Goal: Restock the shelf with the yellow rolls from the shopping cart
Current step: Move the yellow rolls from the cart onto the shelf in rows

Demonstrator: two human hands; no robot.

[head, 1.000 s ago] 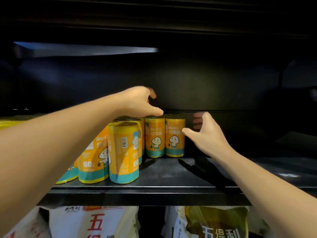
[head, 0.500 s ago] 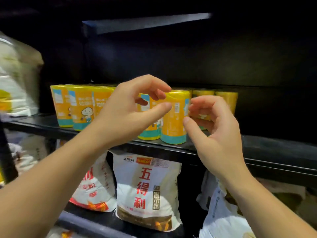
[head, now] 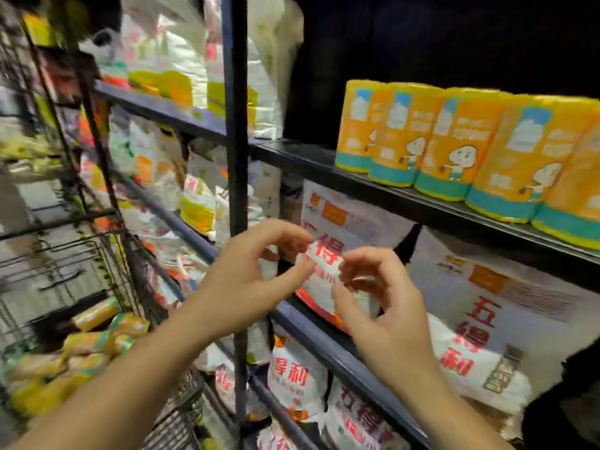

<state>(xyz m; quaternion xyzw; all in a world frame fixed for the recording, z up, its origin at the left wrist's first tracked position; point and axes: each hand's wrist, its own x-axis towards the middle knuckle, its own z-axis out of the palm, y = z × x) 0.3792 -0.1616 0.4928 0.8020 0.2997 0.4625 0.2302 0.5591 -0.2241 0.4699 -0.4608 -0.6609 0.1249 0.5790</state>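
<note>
I am looking along a dark shelf (head: 399, 203) on which a row of yellow rolls (head: 454, 147) is standing upright, side by side and touching, their teal bands sitting just behind the front edge. My left hand (head: 246, 287) and right hand (head: 389, 319) are hovering below that shelf, near each other but apart, in front of the white bags (head: 487, 336) with red characters that are lying on the level underneath. Both hands are hanging with fingers loosely curled, thumbs pointing towards one another, and neither is gripping anything that I can make out through the blur. The left forearm is crossing in front of a black upright post (head: 236, 125). Down at the far left the wire shopping cart (head: 81, 254) is showing, with loose yellow rolls (head: 87, 342) lying on their sides in a heap inside it, well apart from both hands. More pale bags are filling the racks beyond the post.
</note>
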